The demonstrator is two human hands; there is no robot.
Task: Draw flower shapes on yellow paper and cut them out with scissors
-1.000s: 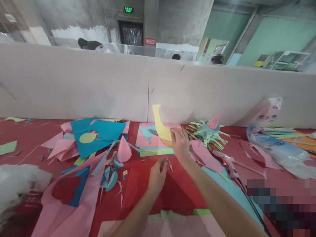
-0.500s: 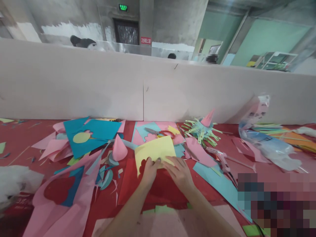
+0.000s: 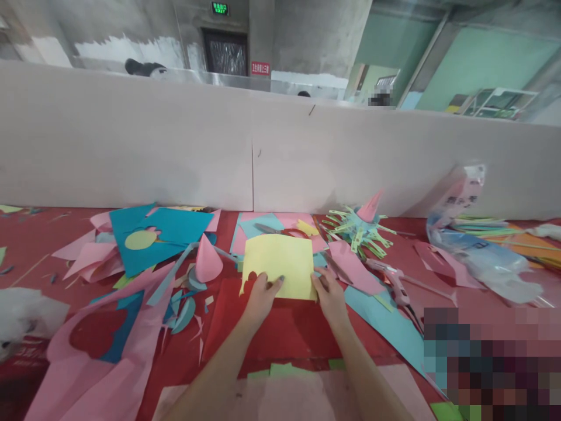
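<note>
A yellow sheet of paper (image 3: 280,263) is held up, tilted, over a red sheet (image 3: 280,330). My left hand (image 3: 262,295) grips its lower left part, thumb lying across the front. The right edge is pinched by my right hand (image 3: 328,290) near the lower corner. A scalloped red patch shows at the sheet's lower left; I cannot tell whether it is a cut-out or a separate piece. Behind the yellow sheet, scissors (image 3: 268,228) with red handles are partly hidden. To the left stands a pink paper cone (image 3: 208,260).
At right are a paper piece with green fringes and a pink cone top (image 3: 368,210), a glue gun (image 3: 397,286) with its cord, and a plastic bag (image 3: 486,251). Blue paper (image 3: 175,231) and pink scraps (image 3: 94,260) lie left. A white partition (image 3: 131,140) borders the table's back.
My right hand has moved from the lower middle of the yellow sheet to its right edge. The sheet now faces me more squarely and flat; my left hand keeps hold.
</note>
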